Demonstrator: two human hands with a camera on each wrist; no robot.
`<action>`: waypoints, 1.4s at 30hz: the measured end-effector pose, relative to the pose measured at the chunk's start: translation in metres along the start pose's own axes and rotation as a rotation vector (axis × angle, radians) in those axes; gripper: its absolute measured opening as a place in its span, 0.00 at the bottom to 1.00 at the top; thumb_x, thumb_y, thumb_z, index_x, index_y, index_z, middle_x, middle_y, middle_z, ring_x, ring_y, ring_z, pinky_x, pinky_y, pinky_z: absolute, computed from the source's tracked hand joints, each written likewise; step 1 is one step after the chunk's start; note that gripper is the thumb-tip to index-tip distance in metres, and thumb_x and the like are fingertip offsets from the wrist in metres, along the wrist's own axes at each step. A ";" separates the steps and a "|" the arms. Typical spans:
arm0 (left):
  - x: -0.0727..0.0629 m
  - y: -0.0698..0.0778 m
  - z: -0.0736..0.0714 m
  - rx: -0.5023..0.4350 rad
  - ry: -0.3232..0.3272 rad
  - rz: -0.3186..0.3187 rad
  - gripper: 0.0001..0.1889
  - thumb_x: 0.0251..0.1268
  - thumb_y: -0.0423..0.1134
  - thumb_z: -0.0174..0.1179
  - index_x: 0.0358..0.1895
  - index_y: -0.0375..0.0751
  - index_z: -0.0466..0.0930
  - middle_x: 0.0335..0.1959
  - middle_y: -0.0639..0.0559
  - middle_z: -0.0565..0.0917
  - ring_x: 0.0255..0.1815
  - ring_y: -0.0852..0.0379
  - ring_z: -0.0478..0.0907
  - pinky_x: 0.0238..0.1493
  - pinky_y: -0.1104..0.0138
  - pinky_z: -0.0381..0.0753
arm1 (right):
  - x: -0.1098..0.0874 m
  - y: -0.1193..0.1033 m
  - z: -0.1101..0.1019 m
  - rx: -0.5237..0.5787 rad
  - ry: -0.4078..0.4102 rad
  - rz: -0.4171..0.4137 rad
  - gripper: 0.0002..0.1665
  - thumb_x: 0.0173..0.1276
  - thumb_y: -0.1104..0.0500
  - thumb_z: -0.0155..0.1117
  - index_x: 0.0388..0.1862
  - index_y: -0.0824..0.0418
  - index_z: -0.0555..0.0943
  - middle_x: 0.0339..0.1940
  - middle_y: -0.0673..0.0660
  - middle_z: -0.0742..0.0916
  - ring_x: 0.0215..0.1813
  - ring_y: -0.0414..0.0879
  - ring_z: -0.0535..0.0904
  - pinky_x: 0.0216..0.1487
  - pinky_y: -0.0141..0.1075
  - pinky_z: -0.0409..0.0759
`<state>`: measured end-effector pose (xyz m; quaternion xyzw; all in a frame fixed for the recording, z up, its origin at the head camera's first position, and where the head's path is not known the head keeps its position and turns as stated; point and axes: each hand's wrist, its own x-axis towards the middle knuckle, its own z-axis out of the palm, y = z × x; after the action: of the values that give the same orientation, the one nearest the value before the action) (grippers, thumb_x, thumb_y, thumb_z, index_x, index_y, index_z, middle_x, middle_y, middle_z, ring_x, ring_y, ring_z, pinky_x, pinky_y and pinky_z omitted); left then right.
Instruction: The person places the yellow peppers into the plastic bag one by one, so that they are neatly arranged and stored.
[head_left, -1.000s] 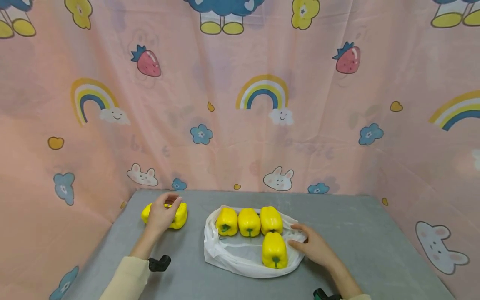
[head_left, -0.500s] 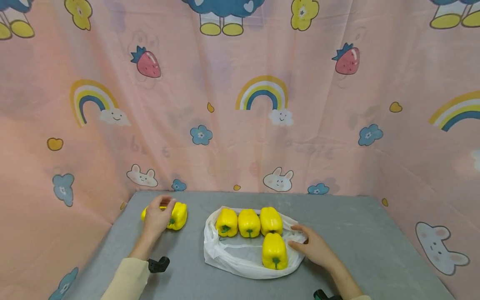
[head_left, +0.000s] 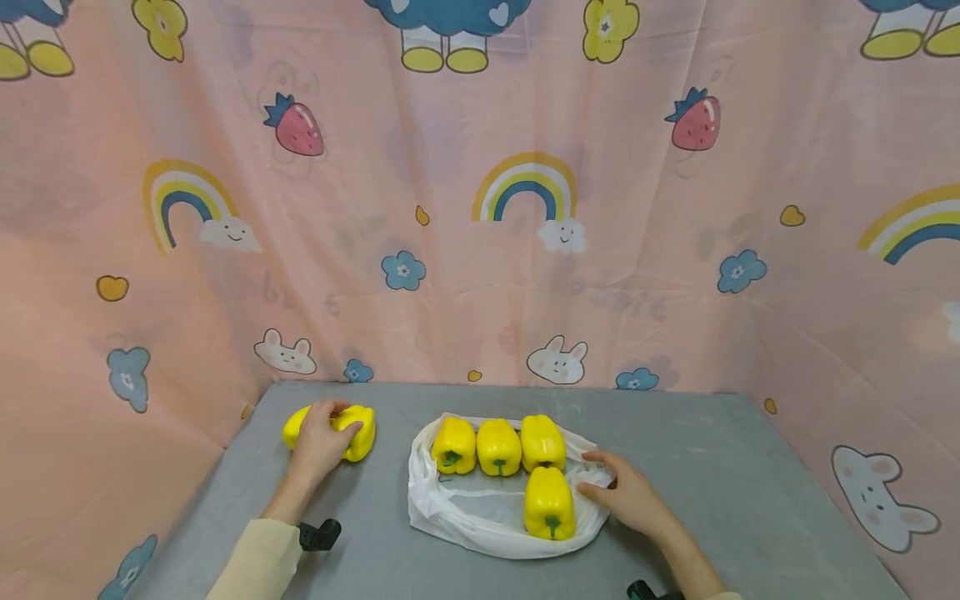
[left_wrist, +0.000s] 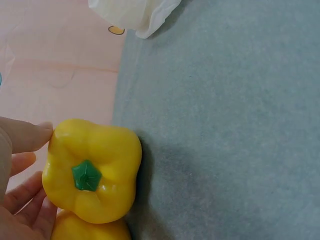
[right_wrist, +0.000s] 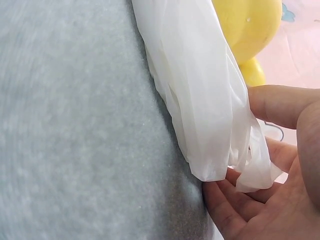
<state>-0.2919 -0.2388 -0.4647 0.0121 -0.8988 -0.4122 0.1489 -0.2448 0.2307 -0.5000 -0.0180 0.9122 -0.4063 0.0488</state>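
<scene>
Head view: the blocky, glossy yellow bell pepper with a green stem (head_left: 365, 437) lies on the grey desk (head_left: 720, 475) at left of frame, beside another yellow pepper (head_left: 292, 427), its long axis running stem-first toward the left wrist camera. The left hand (head_left: 318, 442) is nearer, thumb and fingers pinching it. Well apart, right of centre, the right hand (head_left: 632, 493) pinches the rim of the crumpled white plastic bag (head_left: 424, 504).
</scene>
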 end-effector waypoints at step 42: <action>-0.006 0.003 0.009 0.081 -0.106 -0.026 0.26 0.68 0.41 0.68 0.66 0.35 0.77 0.63 0.34 0.72 0.64 0.35 0.69 0.65 0.41 0.66 | -0.001 -0.002 -0.001 -0.012 -0.007 0.021 0.38 0.67 0.44 0.71 0.69 0.62 0.74 0.66 0.65 0.78 0.44 0.49 0.76 0.42 0.42 0.77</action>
<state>-0.2879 -0.2296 -0.4697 0.0079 -0.9210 -0.3776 0.0954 -0.2442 0.2296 -0.4978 -0.0103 0.9146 -0.4004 0.0560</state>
